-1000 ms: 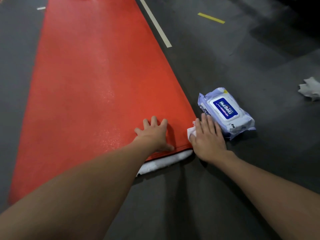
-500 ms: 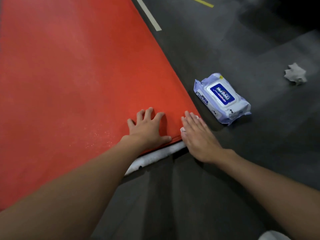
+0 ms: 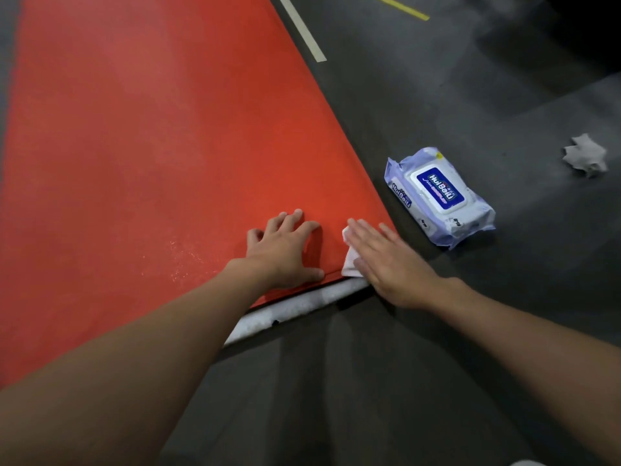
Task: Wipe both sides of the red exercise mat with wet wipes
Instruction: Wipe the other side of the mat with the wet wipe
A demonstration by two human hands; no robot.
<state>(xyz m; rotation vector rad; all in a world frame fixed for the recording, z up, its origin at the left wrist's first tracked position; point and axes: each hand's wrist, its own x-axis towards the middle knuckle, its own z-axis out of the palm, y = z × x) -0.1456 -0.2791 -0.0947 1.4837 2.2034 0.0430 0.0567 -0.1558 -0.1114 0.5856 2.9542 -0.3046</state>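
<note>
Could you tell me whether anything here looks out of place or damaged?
A crumpled wipe lies loose on the dark floor, right of the wipes pack, like discarded litter. Also, the near edge of the red mat shows a white strip with a small dark nick, possibly wear.

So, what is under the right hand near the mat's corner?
A white wet wipe lies under the right hand, on the red mat corner. Only its left edge shows; the flat palm covers the rest.

At two o'clock, the wet wipes pack [image 3: 440, 210] reads "HuiBeiLi" on its blue lid label [image 3: 440, 188] and again along its side.
</note>
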